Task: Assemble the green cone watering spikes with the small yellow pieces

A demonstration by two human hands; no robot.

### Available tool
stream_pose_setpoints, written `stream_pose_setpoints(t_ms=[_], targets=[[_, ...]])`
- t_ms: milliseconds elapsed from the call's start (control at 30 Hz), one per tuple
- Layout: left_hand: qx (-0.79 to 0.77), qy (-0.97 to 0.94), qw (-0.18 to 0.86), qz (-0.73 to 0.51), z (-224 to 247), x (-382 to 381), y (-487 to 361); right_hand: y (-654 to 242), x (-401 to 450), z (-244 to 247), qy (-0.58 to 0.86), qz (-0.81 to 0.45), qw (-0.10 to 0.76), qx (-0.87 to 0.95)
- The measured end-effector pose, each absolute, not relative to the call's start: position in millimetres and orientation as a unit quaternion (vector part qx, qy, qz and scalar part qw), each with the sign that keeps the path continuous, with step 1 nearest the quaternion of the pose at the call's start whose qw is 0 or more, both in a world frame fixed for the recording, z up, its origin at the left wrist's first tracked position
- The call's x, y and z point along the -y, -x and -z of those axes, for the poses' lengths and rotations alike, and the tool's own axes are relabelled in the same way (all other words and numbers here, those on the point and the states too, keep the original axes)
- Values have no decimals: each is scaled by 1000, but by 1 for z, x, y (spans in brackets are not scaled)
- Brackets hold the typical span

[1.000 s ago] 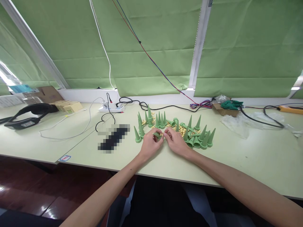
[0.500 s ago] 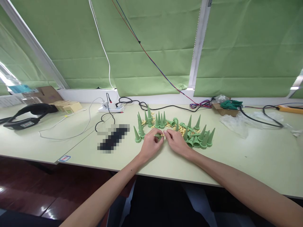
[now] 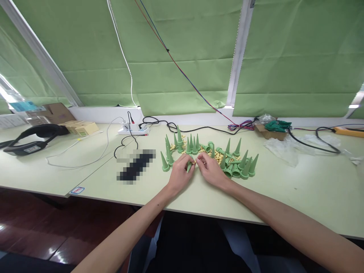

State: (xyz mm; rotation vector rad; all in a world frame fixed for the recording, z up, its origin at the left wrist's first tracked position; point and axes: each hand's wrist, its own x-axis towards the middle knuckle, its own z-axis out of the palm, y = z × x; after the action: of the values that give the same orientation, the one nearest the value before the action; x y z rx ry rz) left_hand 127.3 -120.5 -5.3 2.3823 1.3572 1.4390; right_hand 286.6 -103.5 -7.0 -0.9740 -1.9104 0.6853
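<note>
My left hand [image 3: 182,170] is closed around a green plastic cone spike [image 3: 189,167], which tilts with its tip pointing down toward me. At the spike's wider end, a small yellow plastic piece [image 3: 194,162] shows between my two hands. My right hand [image 3: 211,169] pinches at that yellow piece, its fingertips partly hiding it. Just behind the hands stand several upright green cone spikes [image 3: 191,145], with more on the left [image 3: 165,163]. Other green spikes [image 3: 236,170] lie or stand to the right, among loose yellow pieces [image 3: 218,157].
On the left lie a black headset [image 3: 36,140], yellow boxes [image 3: 87,129] and a power strip [image 3: 133,130] with cables. A blurred dark object [image 3: 136,167] is left of the spikes. A cardboard box [image 3: 271,132] and clear plastic bags [image 3: 281,149] occupy the right.
The green spike in my left hand has turned from lying sideways to tip-down toward me. My right fingers have shifted slightly at the yellow piece.
</note>
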Motion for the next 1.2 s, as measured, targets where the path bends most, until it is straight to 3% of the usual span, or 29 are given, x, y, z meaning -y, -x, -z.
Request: stream_pose_setpoints(t_ms=[1200], targets=[[-427, -771, 73, -466, 7, 118, -125, -288, 100, 7, 392, -247, 394, 794]])
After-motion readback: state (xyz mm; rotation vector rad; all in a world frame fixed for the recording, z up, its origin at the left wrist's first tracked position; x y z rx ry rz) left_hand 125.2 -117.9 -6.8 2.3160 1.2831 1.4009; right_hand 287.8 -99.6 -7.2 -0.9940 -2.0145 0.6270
